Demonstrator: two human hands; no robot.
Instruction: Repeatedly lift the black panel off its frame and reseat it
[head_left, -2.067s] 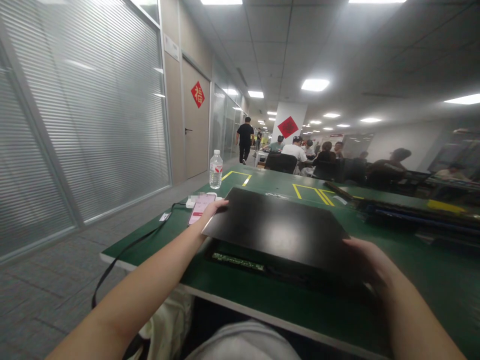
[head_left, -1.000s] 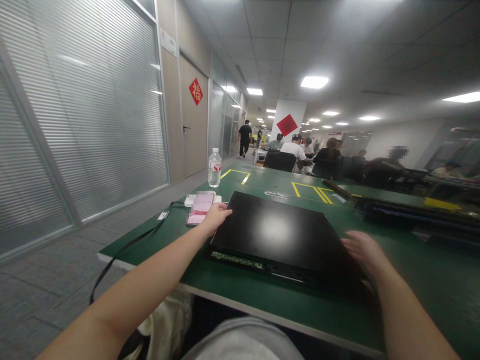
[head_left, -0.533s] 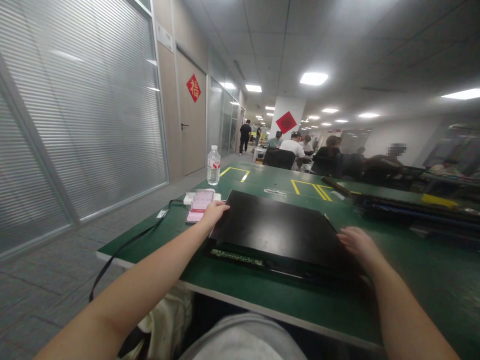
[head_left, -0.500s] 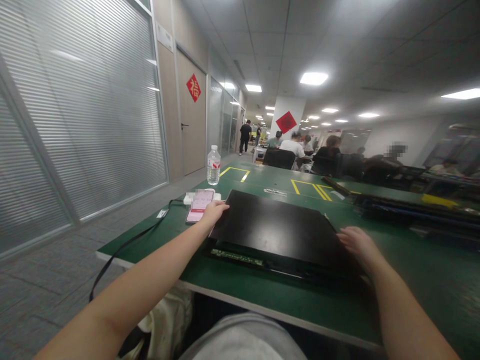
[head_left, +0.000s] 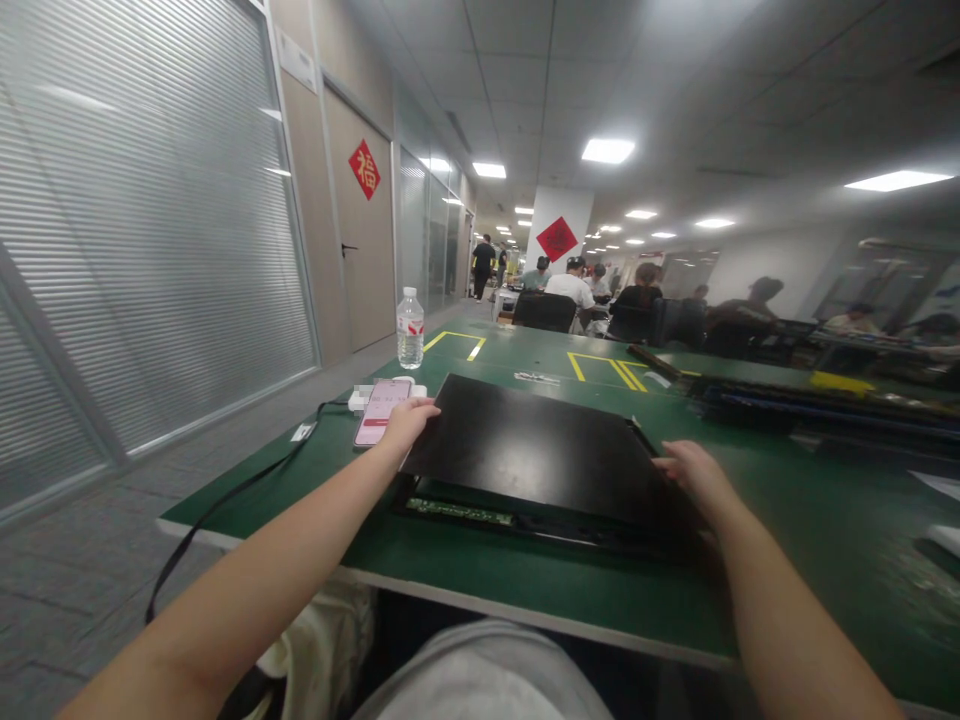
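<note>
Black panel [head_left: 525,450] between my two hands, raised and slightly tilted above a dark frame [head_left: 574,538] that lies on the green tabletop [head_left: 555,585]. Nearer to me than my left hand, and to its right, a strip of green circuit board [head_left: 459,513] shows below the panel's near edge. The panel looks thin, flat and stiff, and I judge it light for its breadth; its smooth face, which throws back a soft glare, may be slippery and mark easily, and a twist could crack it. The side edges seem the best place to take hold, with even support at both.

My left hand [head_left: 411,420] is closed on the left edge near the far corner, thumb on top, fingers hidden underneath. My right hand [head_left: 694,470] is partly closed at the opposite edge, fingertips meeting it; I cannot tell how firmly it grips, since the underside is out of sight. Both arms reach forward, spread wide, the right one bent inward at the wrist. Just beside my left hand, to its left, lies a phone [head_left: 381,408]; beyond that hand stands a water bottle [head_left: 410,332].
</note>
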